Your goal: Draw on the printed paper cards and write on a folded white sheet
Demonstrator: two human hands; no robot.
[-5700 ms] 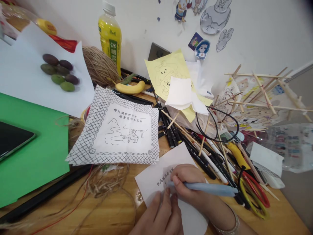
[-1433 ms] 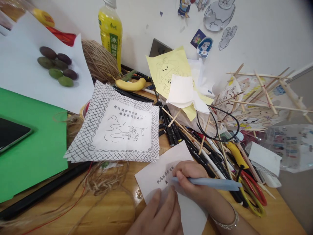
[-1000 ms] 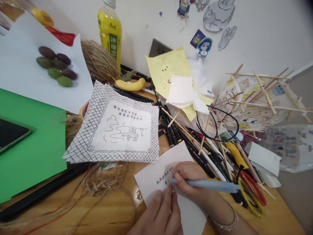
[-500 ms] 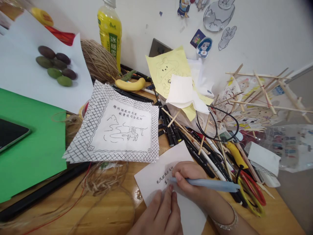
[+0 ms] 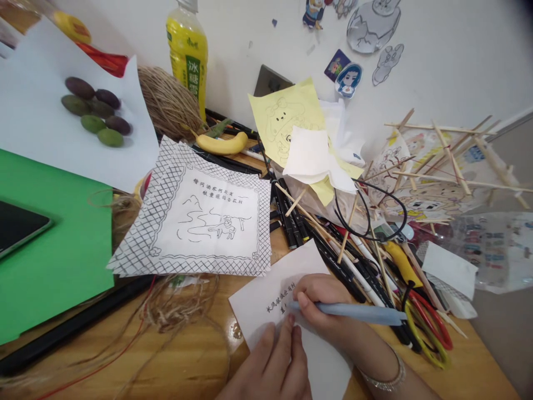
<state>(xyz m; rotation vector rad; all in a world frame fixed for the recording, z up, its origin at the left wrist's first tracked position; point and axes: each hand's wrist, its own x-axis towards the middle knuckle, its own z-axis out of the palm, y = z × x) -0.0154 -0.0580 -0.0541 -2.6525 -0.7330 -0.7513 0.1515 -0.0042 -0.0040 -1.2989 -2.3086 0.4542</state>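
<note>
My right hand (image 5: pixel 322 305) is closed round a light blue pen (image 5: pixel 362 313), its tip down on a white sheet of paper (image 5: pixel 312 258). Handwritten black characters run in one line and the start of a second beside the tip. With fingers stretched out, my left hand (image 5: pixel 275 364) lies flat on the lower left part of the same sheet. Up and to the left rests a drawing (image 5: pixel 200 211) with a crosshatched border, lines of writing and a figure on an animal.
Markers (image 5: pixel 353 266), sticks and scissors (image 5: pixel 428 328) crowd the right side. Loose twine (image 5: pixel 179 303) lies at lower left near green paper (image 5: pixel 62 250) with a phone (image 5: pixel 20 225). Behind are a banana (image 5: pixel 222 143), a yellow bottle (image 5: pixel 189 61) and a stick frame (image 5: pixel 449 166).
The pen's back end has shifted very slightly to the left. My left hand, the sheet and the things around have stayed in place.
</note>
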